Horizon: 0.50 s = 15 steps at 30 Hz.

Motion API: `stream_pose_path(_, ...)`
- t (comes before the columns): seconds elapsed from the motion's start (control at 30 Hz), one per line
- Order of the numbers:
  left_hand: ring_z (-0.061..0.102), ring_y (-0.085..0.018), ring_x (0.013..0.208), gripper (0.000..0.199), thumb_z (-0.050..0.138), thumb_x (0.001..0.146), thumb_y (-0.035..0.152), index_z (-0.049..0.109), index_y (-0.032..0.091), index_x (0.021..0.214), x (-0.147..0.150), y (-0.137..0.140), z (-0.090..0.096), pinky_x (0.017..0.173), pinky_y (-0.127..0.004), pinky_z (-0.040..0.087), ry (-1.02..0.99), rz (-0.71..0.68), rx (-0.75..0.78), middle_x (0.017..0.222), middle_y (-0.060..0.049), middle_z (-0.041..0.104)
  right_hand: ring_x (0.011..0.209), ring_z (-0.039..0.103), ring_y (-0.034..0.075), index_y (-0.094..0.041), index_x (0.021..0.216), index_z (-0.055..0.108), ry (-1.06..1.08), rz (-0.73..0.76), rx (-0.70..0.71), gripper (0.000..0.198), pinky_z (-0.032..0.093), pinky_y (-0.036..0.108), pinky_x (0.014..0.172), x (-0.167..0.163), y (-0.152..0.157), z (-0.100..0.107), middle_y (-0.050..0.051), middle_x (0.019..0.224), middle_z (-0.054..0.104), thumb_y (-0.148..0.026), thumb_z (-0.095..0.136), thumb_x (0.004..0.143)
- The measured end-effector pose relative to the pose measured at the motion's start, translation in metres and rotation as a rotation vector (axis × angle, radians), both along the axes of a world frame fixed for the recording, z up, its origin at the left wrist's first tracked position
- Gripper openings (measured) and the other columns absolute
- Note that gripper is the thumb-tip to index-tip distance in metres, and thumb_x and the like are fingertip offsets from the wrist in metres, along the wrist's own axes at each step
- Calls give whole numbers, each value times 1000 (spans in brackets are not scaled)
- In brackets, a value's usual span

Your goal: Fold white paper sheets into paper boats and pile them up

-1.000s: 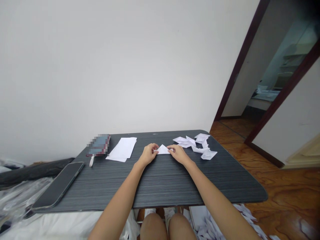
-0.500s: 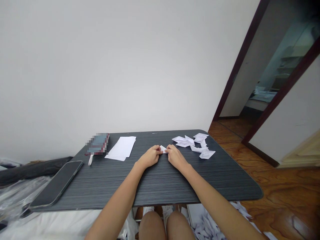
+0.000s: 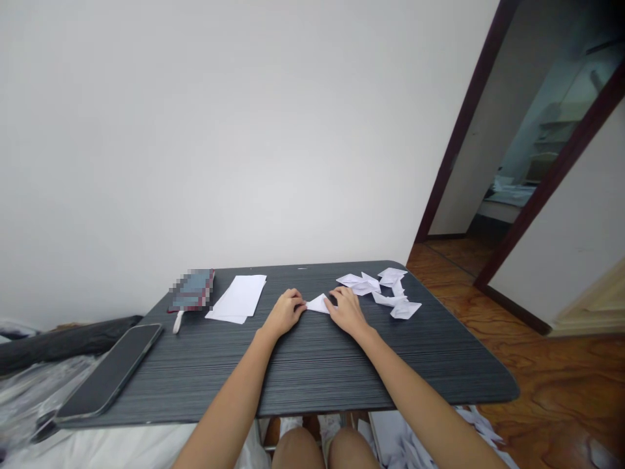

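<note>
A small white piece of folded paper [image 3: 318,303], triangular with a raised peak, lies on the dark table between my two hands. My left hand [image 3: 286,314] pinches its left tip between thumb and fingers. On the other side my right hand [image 3: 349,311] rests with the thumb against the paper's right part, the fingers spread apart from the thumb. The paper's right end is partly hidden by that hand. Several folded white paper pieces [image 3: 361,284] lie just beyond my right hand.
White paper sheets [image 3: 241,296] lie at the left on the dark table [image 3: 312,371]. Beside them are a blurred-out flat object [image 3: 192,290] with a white strap and a phone [image 3: 112,371]. More folded papers [image 3: 407,443] are heaped below the table's front edge.
My hands have moved slightly apart, and more of the folded paper shows as a wider triangle. The fingers of my right hand have spread. The view has tilted up slightly.
</note>
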<state>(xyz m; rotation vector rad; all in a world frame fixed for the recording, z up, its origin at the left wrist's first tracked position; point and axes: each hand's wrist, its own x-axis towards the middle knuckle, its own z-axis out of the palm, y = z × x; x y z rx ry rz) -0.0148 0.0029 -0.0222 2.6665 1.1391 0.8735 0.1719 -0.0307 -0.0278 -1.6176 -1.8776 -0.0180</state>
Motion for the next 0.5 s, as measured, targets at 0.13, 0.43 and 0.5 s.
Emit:
stream_pose_path(0.13,50,-15,80,18,50,74,23,63,16,85,2,4,0,74,-27,40,-71,22,-56,83,-5,55,94,41,22,-19,90,55,97,60,-94,28,30,37,80,-2,7,-5,6,95,51,-38,54,70)
stream_pose_path(0.43,51,-10,50,33,51,72,39,61,8,79,9,7,6,49,-22,38,-637,10,-649,64,-6,61,85,48,18,-19,80,55,447,270,68,11,36,32,76,-4,7,5,3,85,55,-26,51,73)
stream_pose_path(0.5,52,-10,50,35,51,73,41,59,7,75,12,4,8,46,-20,37,-776,-103,-810,68,-8,62,83,49,17,-19,79,55,478,324,98,9,37,31,76,-4,7,5,3,84,55,-24,51,73)
